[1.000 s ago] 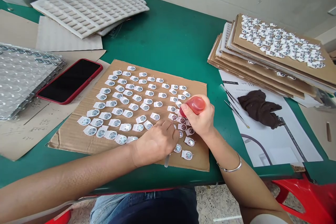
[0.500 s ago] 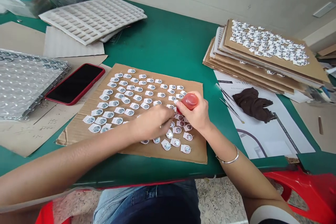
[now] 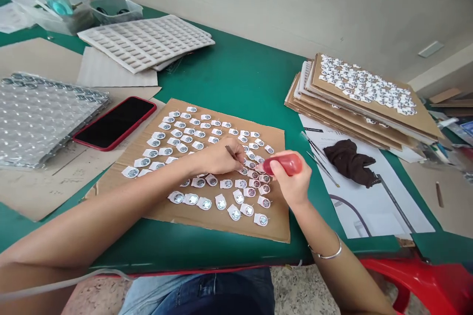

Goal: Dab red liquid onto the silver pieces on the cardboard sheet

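Observation:
My right hand [image 3: 300,184] is closed around a small red squeeze bottle [image 3: 287,163], tipped so its narrow end points left and down at the pieces. Pinched in the fingers of my left hand [image 3: 218,158] is a thin dark stick-like tool [image 3: 232,151]; its tip is hidden by the hand. Both hands are over a brown cardboard sheet [image 3: 221,226]. Rows of small round silvery pieces on white tabs [image 3: 261,220] cover the sheet, and several near the bottle look reddish. My left forearm hides part of the rows.
A phone in a red case [image 3: 115,123] and a bubbled plastic pack [image 3: 48,123] lie left. White moulded trays [image 3: 148,42] are behind. At right rise stacked cardboard sheets [image 3: 354,118], with tweezers [image 3: 323,167] and a dark cloth [image 3: 349,162] on printed paper [image 3: 354,216].
The bottle has tilted from pointing at the camera to lying more sideways, and my right hand has shifted slightly right and down. The dark tool in my left hand shows more clearly. The camera view has shifted.

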A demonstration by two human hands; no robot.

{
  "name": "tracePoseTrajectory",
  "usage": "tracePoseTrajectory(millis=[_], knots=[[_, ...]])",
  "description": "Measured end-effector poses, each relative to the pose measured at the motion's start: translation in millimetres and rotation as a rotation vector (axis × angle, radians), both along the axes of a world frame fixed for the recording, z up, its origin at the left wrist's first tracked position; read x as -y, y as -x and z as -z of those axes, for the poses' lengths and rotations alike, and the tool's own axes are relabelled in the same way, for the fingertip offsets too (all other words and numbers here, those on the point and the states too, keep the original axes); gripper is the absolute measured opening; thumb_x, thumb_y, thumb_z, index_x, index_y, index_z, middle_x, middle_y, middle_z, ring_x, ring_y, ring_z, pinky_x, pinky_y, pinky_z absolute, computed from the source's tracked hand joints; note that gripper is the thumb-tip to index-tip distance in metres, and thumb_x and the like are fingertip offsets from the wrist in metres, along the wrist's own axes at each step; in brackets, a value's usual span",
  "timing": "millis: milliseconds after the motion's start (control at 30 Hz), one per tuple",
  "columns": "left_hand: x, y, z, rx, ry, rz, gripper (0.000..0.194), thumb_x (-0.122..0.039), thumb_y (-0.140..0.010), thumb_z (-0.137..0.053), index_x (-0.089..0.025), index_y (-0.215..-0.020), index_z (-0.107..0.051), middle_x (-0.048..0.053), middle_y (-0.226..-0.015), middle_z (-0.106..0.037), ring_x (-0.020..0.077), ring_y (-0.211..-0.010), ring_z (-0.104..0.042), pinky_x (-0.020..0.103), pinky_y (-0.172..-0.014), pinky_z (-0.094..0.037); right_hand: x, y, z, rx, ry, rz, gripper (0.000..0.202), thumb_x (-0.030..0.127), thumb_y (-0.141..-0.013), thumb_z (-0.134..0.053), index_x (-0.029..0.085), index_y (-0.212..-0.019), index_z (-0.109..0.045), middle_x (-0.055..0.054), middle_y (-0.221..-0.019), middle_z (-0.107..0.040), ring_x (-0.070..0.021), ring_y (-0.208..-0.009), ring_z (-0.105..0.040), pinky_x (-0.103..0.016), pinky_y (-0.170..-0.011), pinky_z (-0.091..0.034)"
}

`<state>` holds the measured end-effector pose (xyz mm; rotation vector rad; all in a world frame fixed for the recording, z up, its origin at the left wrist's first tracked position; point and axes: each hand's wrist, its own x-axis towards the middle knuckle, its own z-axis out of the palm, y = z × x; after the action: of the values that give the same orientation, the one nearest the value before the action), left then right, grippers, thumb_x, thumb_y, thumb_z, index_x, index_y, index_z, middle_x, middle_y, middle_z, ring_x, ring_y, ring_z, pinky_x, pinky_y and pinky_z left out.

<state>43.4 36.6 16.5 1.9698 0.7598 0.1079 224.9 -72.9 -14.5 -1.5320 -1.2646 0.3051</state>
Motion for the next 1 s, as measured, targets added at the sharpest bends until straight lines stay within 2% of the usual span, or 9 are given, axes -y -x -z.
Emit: tracePoseTrajectory(millis=[133,300,467,833,1000], knots=[[-1.6,2.0,-1.8,0.009,0.086,-0.023,0.008,-0.016,-0.067,-0.058,-0.012,-0.070,-0.064,0.001,-0.056,-0.056,0.0089,-0.048,-0.047,0.024,-0.047,-0.034,3.1,-1.8,6.2,-0.009,0.016,-0.010,0.021,0.036,-0.072,-0.070,0.019,-0.082,-0.062,-0.003,-0.081,-0.067,-0.0183,-0.072,-0.065,-0.033,-0.066,-0.054],[-2.6,1.8,-1.2,0.000,0.095,-0.032,0.006,-0.019,-0.067,-0.060,-0.013,-0.066,-0.063,0.001,-0.058,-0.054,0.0076,-0.046,-0.044,0.022,-0.043,-0.031,-0.5,1.2,6.1,0.083,-0.009,-0.040,0.018,0.034,-0.071,-0.070,0.020,-0.079,-0.062,-0.002,-0.077,-0.068,-0.0175,-0.072,-0.064,-0.031,-0.066,-0.054],[-3.4,1.6,0.6,-0.037,0.137,-0.063,0.008,-0.021,-0.067,-0.060,-0.014,-0.070,-0.063,0.001,-0.059,-0.054,0.0084,-0.047,-0.044,0.022,-0.042,-0.031,-0.5,1.3,6.3,0.111,-0.013,-0.055,0.017,0.034,-0.072,-0.070,0.021,-0.079,-0.062,-0.001,-0.077,-0.068,-0.0164,-0.071,-0.064,-0.031,-0.067,-0.053],[-3.4,1.4,-0.5,-0.042,0.126,-0.053,0.008,-0.021,-0.067,-0.060,-0.014,-0.069,-0.064,0.001,-0.057,-0.054,0.0091,-0.047,-0.044,0.022,-0.042,-0.030,0.5,-0.8,11.9,0.084,0.016,-0.075,0.018,0.036,-0.074,-0.069,0.021,-0.081,-0.062,-0.001,-0.079,-0.067,-0.0163,-0.067,-0.065,-0.033,-0.066,-0.056],[-2.3,1.2,-0.4,-0.032,0.141,-0.076,0.007,-0.020,-0.066,-0.061,-0.014,-0.069,-0.064,0.001,-0.056,-0.054,0.0090,-0.047,-0.044,0.022,-0.041,-0.031,0.9,0.1,8.9,0.144,-0.024,-0.091,0.017,0.035,-0.073,-0.070,0.021,-0.080,-0.062,0.000,-0.078,-0.067,-0.0163,-0.070,-0.065,-0.031,-0.066,-0.055]])
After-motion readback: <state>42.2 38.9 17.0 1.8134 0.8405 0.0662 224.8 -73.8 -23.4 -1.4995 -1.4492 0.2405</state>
